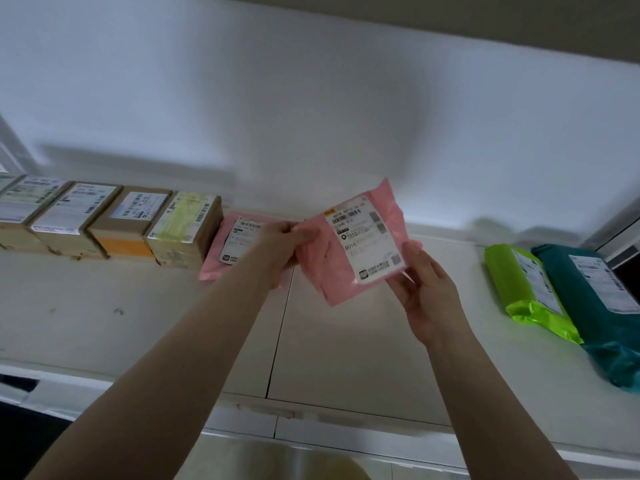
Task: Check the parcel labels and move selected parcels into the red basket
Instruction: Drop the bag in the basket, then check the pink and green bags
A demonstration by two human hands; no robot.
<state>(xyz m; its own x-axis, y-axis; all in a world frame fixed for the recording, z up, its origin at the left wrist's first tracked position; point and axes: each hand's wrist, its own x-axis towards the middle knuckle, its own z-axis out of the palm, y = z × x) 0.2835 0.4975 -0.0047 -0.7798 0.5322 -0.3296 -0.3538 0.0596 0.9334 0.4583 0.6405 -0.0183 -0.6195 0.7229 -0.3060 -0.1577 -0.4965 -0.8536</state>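
I hold a pink plastic mailer [332,268] up above the white table [346,358], its white label with barcodes facing me. My left hand [284,245] pinches the mailer's left edge. My right hand [427,292] grips its lower right corner, thumb on the label. A second pink mailer [228,244] lies flat on the table behind my left hand, partly hidden by it. No red basket is in view.
Several labelled cardboard boxes [121,220] stand in a row along the wall at the left. A lime green mailer [526,289] and a teal mailer [599,306] lie at the right. The table's front edge runs below my arms.
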